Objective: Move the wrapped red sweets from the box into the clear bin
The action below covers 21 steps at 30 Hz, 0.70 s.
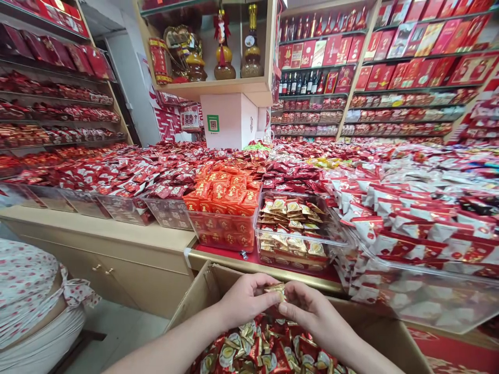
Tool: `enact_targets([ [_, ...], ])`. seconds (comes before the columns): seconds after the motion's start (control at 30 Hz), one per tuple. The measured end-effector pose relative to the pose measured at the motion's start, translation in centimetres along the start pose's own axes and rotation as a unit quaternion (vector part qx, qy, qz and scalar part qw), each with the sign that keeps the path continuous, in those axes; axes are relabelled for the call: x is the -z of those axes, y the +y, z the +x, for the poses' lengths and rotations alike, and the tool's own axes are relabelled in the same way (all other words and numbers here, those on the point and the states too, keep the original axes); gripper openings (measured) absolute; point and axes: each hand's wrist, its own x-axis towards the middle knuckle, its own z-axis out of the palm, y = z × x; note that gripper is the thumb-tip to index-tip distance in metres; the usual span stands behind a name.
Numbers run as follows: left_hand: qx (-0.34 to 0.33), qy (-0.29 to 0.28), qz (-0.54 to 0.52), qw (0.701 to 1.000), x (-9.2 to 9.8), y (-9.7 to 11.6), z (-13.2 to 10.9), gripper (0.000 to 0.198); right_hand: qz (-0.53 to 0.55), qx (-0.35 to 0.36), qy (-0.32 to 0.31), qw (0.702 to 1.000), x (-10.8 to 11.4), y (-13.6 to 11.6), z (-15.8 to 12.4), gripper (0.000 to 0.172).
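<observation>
Over an open cardboard box [189, 296], my two hands meet at one small wrapped candy [276, 287] with a crimped gold edge. My left hand [249, 297] is closed, pinching it between thumb and fingers. From the other side, my right hand [310, 310] also has thumb and fingers closed at the wrapper, whose lower part is mostly hidden. Beneath both hands the box holds a heap of red and gold wrapped candies [273, 353]. Just beyond is a clear plastic bin [296, 241] of similar candies [286, 208], stacked in rows.
Left of that bin stands another clear bin of orange-red packets [224, 192]; to the right, a large bin [424, 291] holds white-and-red packets [413, 223]. A wooden cabinet counter [128, 244] runs left, with a person [35, 306] beside it. Stocked shelves [323, 67] line the back.
</observation>
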Motion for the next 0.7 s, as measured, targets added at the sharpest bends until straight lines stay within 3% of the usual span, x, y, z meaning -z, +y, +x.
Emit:
enact_targets([
  [0.27, -0.012, 0.011, -0.052, 0.999, -0.3, 0.3, 0.0, 0.024, -0.099, 0.024, 0.039, 0.994, -0.2, -0.1, -0.2, 0.009],
  [0.4, -0.054, 0.009, -0.055, 0.997, -0.2, 0.8, -0.3, 0.025, -0.131, 0.088, 0.064, 0.985, 0.2, -0.3, -0.3, 0.009],
  [0.6, 0.071, -0.034, -0.193, 0.978, 0.0, 1.6, -0.5, 0.039, -0.237, 0.261, 0.105, 0.930, 0.8, -1.0, -0.6, 0.013],
  [0.7, 0.063, -0.031, -0.230, 0.971, 0.1, 1.5, -0.4, 0.039, -0.262, 0.287, 0.112, 0.914, 0.6, -0.9, -0.7, 0.019],
])
